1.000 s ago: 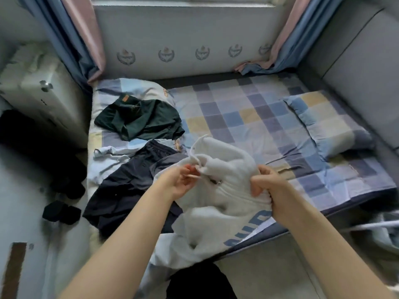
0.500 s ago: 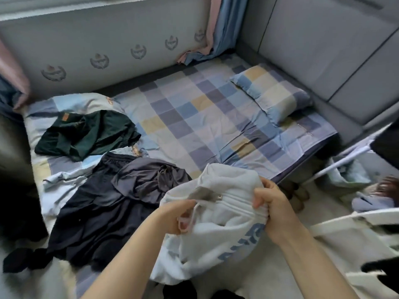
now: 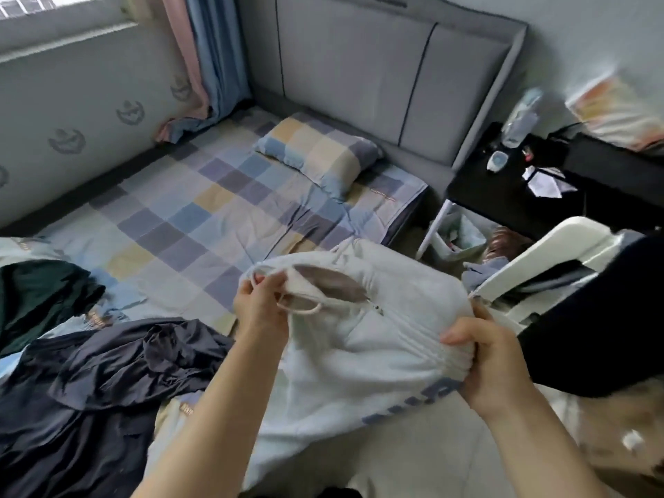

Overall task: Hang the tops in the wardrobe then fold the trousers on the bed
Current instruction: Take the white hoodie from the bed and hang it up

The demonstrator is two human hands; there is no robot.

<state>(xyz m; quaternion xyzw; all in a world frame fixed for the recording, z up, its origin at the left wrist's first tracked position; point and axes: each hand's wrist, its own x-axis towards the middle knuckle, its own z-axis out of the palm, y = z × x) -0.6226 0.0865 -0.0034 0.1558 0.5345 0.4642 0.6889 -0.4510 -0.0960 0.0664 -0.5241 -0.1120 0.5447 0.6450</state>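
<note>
A checked pillow (image 3: 316, 152) lies at the head of the mattress, against the grey padded headboard (image 3: 377, 73). Pink and blue curtains (image 3: 201, 59) hang in the corner. Beside the headboard, a black side table (image 3: 503, 188) carries a clear bottle (image 3: 519, 118). A white chair (image 3: 539, 264) stands nearer.

Pillow (image 3: 318, 152) on bed (image 3: 201, 217) before headboard (image 3: 388, 73), side table (image 3: 531, 188) right of bed, clothes (image 3: 100, 382) at left

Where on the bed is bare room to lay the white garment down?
Free: checkered sheet between pillow, windowside wall and dark clothes. Crowded: near left, with green garment and dark clothes.
</note>
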